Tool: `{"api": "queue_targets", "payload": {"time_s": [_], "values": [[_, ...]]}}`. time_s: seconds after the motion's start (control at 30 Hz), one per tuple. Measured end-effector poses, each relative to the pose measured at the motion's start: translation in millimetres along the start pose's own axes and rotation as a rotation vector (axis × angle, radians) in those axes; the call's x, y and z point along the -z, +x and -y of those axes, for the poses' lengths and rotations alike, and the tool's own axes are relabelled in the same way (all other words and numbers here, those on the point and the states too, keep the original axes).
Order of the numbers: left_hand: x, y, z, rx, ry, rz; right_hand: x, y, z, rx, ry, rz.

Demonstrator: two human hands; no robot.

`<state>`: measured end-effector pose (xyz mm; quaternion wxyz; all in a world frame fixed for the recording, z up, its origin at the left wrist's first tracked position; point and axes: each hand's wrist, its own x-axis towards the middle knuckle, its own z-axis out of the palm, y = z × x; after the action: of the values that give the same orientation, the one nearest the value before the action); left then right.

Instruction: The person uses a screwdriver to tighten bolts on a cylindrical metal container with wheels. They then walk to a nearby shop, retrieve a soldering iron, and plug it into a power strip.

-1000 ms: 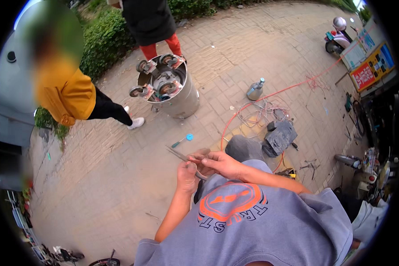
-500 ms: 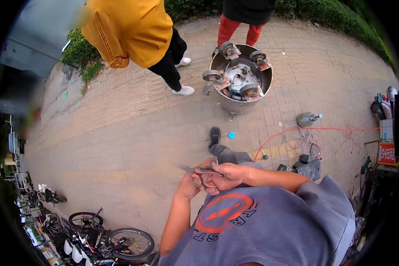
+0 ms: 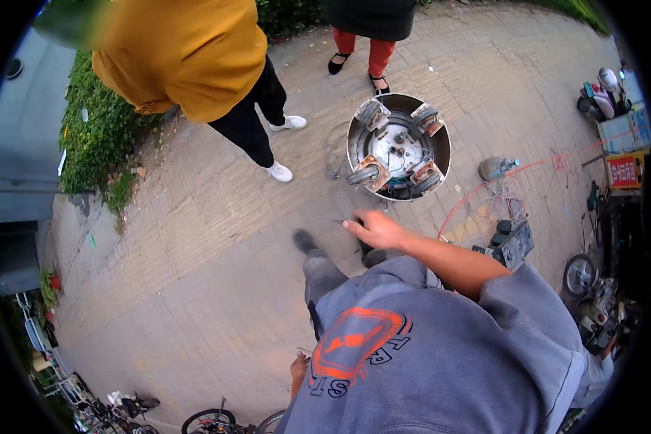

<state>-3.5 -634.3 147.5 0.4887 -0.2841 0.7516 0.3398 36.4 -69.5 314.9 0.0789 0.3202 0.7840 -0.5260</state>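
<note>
Out in front of my body, below the drum, my right hand (image 3: 369, 231) is closed on a thin pointed tool (image 3: 331, 220), blurred and mostly hidden by the fingers. My left hand (image 3: 298, 366) is low beside my grey shirt, partly hidden by it, fingers curled by a thin object I cannot make out. A round metal drum (image 3: 356, 148) stands upright ahead of me, with wheeled casters (image 3: 428, 118) on rusty plates around its top and a dark interior with wiring.
A person in yellow (image 3: 188, 54) and another in red trousers (image 3: 380, 54) stand near the drum. To the right lie a metal canister (image 3: 493, 168), red hose (image 3: 459, 205), wires and dark boxes (image 3: 512, 246). A scooter (image 3: 594, 101) and bicycles (image 3: 208, 419) border the pavement (image 3: 166, 260).
My hands have parted from around the red-handled tool: the right reached forward toward the drum, the left dropped beside my body. The person in yellow shifted within the view as my head moved.
</note>
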Motion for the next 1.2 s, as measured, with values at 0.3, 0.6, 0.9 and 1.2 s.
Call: {"api": "queue_targets", "payload": {"time_s": [0.3, 0.6, 0.9, 1.2], "values": [[28, 62, -368, -0.263, 0.395, 0.075, 70, 36, -28, -0.326, -0.126, -0.603], [-142, 84, -628, -0.600, 0.799, 0.281, 178, 90, -44, -0.563, -0.368, -0.739], [-414, 63, -681, -0.755, 1.039, 0.655, 267, 211, -117, -0.600, -0.564, -0.477], [-616, 91, -697, -0.570, 0.986, 0.883, 329, 301, -154, -0.607, -0.713, -0.054]]}}
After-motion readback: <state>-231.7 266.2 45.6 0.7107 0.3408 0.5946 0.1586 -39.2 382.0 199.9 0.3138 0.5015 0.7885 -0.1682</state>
